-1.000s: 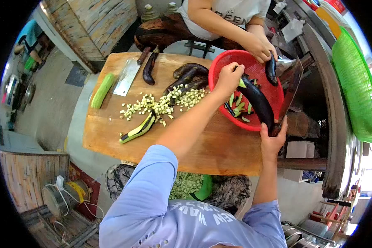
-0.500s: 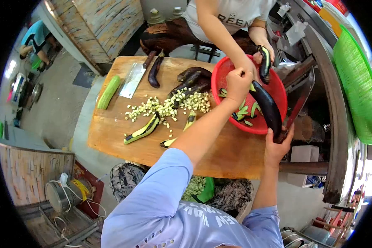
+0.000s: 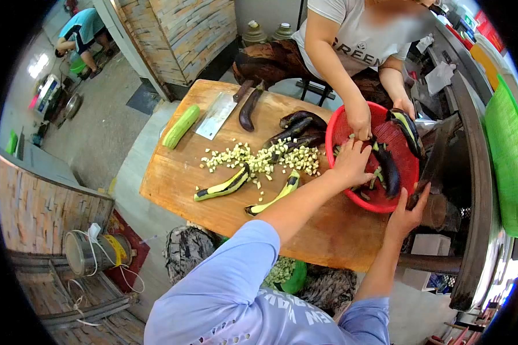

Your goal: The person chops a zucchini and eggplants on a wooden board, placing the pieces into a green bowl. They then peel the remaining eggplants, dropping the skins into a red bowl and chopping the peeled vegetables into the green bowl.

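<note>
My left hand (image 3: 353,165) reaches into the red basket (image 3: 339,123), fingers spread over green peelings, close to a co-worker's hand (image 3: 360,122). A dark eggplant (image 3: 389,171) lies in the basket, right of my left hand. My right hand (image 3: 410,214) is at the basket's lower right rim, thumb and fingers apart; a dark patch between them is unclear. The co-worker's other hand holds a partly peeled eggplant (image 3: 408,131) over the basket's right side. Diced pieces (image 3: 242,158) and two striped, partly peeled eggplants (image 3: 223,187) (image 3: 279,196) lie on the wooden table (image 3: 172,178).
A cleaver (image 3: 216,117), a pale green gourd (image 3: 181,126) and several dark eggplants (image 3: 293,127) lie on the table. Below its near edge is a green bowl (image 3: 296,278) of diced pieces. A green basket (image 3: 503,155) stands at the right. Another person (image 3: 83,29) bends down far left.
The dark eggplant has gone lower into the basket. My left hand has opened from a closed shape and reached in. The co-worker's hand now shows inside the basket. The view has shifted.
</note>
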Demonstrator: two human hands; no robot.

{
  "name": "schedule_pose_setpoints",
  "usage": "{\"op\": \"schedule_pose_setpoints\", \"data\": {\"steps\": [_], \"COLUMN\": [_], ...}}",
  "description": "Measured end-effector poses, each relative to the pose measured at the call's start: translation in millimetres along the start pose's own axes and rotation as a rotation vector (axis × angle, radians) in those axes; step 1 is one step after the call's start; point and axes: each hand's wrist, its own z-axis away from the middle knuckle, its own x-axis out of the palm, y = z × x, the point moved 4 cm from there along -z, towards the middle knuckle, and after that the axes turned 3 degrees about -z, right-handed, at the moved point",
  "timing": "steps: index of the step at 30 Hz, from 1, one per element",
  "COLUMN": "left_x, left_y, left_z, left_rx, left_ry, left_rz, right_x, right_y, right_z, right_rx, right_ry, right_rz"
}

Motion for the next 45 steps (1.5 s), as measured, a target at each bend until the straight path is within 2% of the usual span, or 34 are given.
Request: {"op": "schedule_pose_setpoints", "data": {"steps": [1,3,4,5,7,8,9,11,13,16,18,19,20,21,22,25,26,28,31,33,35,36,37,39,40,43,45], "left_x": [-1,-7,-26,-35,-69,-97,-103,-115,-118,-119,-105,-116,-121,-133,-145,-161,-163,-168,-173,-166,-169,-160,-153,-155,-149,-147,-147], "left_y": [-2,-21,-34,-64,-129,-145,-195,-260,-318,-342,-349,-324,-292,-257,-224,-180,-165,-131,-73,-44,0,10,14,36,40,64,69], "left_z": [-1,-7,-16,-22,-32,-38,-31,-10,14,22,35,24,27,23,21,29,34,41,43,50,47,53,62,57,58,58,59], "left_rx": [0.078,0.112,0.114,0.079,-0.121,-0.148,-0.43,-0.495,-0.801,-0.871,-0.922,-0.921,-1.06,-1.052,-1.069,-1.075,-1.06,-1.102,-1.01,-0.887,-0.778,-0.774,-0.666,-0.234,-0.146,0.327,0.123], "left_ry": [-0.002,-0.183,-0.117,0.058,0.3,0.191,0.219,0.219,-0.173,-0.456,-0.27,-0.165,-0.097,-0.09,-0.082,-0.161,-0.19,-0.224,-0.281,-0.449,-0.6,-0.611,-0.64,-0.479,-0.432,-0.473,-0.64], "left_rz": [-0.078,0.101,-0.035,-0.08,-0.113,-0.437,-0.528,-0.802,-0.682,-0.481,0.111,0.401,0.792,0.911,0.957,1.036,1.032,1.041,1.063,1.064,0.912,0.88,0.793,0.621,0.544,-0.019,0.061], "right_x": [-2,-5,-8,-10,-16,-21,-25,-33,-37,-31,-28,-28,-27,-29,-29,-33,-38,-47,-69,-76,-85,-89,-95,-103,-104,-107,-109], "right_y": [1,0,-1,6,21,12,8,0,-6,-20,-22,-25,-31,-35,-37,-40,-46,-47,-56,-60,-86,-94,-104,-115,-119,-119,-117], "right_z": [4,14,19,28,50,56,64,82,101,112,120,121,122,123,126,137,136,143,136,125,101,94,86,74,69,59,53], "right_rx": [0.064,0.195,0.133,0.207,0.356,0.302,0.268,0.197,0.218,0.217,0.213,0.246,0.279,0.312,0.288,0.429,0.347,0.36,0.32,0.238,-0.268,-0.298,-0.328,-0.389,-0.422,-0.477,-0.484], "right_ry": [0.002,0.008,0.049,0.032,0.0,-0.033,-0.06,-0.115,-0.172,-0.237,-0.272,-0.29,-0.306,-0.324,-0.334,-0.382,-0.37,-0.402,-0.495,-0.568,-0.36,-0.4,-0.442,-0.473,-0.462,-0.405,-0.394], "right_rz": [-0.086,-0.258,-0.212,-0.283,-0.421,-0.454,-0.441,-0.413,-0.361,-0.385,-0.43,-0.453,-0.478,-0.499,-0.54,-0.669,-0.608,-0.632,-0.524,-0.477,-0.418,-0.345,-0.274,-0.184,-0.165,-0.175,-0.171]}}
